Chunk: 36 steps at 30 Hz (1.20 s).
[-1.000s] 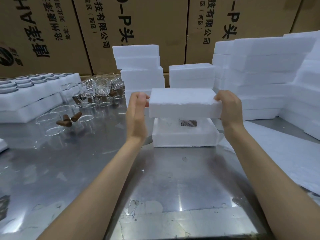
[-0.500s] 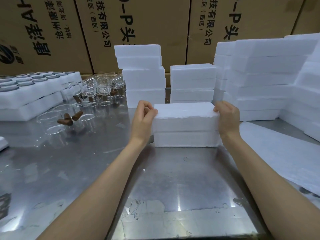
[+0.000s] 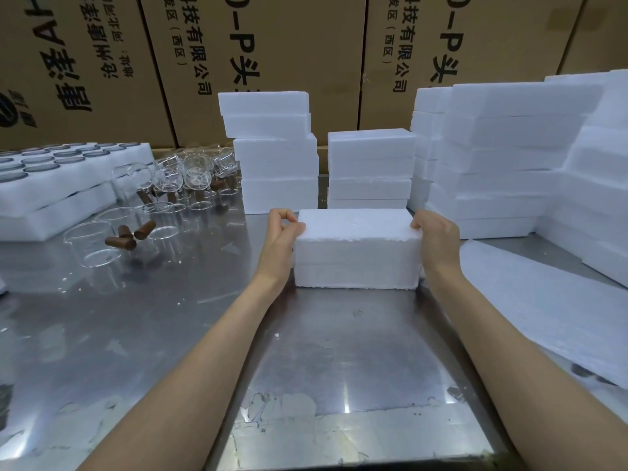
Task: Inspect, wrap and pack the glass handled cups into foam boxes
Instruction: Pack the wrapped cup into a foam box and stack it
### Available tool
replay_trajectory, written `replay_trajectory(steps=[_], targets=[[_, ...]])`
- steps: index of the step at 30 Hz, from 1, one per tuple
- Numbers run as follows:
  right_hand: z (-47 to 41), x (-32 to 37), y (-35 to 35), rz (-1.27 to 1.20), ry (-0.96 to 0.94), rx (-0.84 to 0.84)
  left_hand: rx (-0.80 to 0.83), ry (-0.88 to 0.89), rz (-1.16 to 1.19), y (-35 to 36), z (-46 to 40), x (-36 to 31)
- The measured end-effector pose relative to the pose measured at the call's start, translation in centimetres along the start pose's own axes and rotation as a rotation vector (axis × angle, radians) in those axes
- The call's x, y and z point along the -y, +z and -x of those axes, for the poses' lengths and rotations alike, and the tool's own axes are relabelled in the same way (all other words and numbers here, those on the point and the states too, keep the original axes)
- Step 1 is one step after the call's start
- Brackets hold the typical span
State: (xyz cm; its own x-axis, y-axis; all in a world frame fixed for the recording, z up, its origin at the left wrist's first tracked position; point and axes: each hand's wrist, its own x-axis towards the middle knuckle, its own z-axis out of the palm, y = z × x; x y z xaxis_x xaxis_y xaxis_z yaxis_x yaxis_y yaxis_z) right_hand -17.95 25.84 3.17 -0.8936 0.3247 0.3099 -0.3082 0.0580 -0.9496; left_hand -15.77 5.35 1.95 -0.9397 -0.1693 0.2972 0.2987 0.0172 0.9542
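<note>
A white foam box (image 3: 356, 263) stands closed on the steel table (image 3: 306, 362), its lid (image 3: 355, 223) seated on the base. My left hand (image 3: 280, 239) is at the lid's left end, fingers curled, thumb and fingertips pinching the edge. At the right end, my right hand (image 3: 436, 241) grips the lid with curled fingers. The box's contents are hidden. Several glass cups with brown handles (image 3: 127, 236) lie and stand at the left.
Stacks of foam boxes (image 3: 275, 154) rise behind the closed box and fill the right side (image 3: 503, 158). Foam trays holding glasses (image 3: 51, 185) sit at far left. White wrap sheets (image 3: 543, 300) lie at right. Cardboard cartons (image 3: 272, 45) wall off the back.
The lid, held above the base a second ago, has come down onto it and the box is closed. Both hands stay at its ends, the left now curled at the corner.
</note>
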Motion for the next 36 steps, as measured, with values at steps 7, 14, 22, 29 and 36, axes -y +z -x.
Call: replay_trajectory(steps=[7, 14, 22, 29, 36], targets=[[-0.03, 0.31, -0.26, 0.031, 0.019, 0.056, -0.052, 0.017, 0.041, -0.02, -0.32, -0.07], [-0.39, 0.53, -0.41, 0.048, 0.064, 0.231, 0.039, -0.147, 0.176, 0.47, -0.56, 0.32], [-0.26, 0.41, 0.11, 0.067, 0.098, 0.202, 0.016, -0.226, 0.202, 0.79, -0.58, 0.54], [-0.33, 0.29, -0.09, 0.078, 0.142, 0.258, 0.026, -0.3, 0.191, 0.77, -0.35, 0.3], [-0.23, 0.39, -0.14, 0.11, 0.21, 0.258, -0.006, -0.433, 0.062, 0.44, -0.9, 0.02]])
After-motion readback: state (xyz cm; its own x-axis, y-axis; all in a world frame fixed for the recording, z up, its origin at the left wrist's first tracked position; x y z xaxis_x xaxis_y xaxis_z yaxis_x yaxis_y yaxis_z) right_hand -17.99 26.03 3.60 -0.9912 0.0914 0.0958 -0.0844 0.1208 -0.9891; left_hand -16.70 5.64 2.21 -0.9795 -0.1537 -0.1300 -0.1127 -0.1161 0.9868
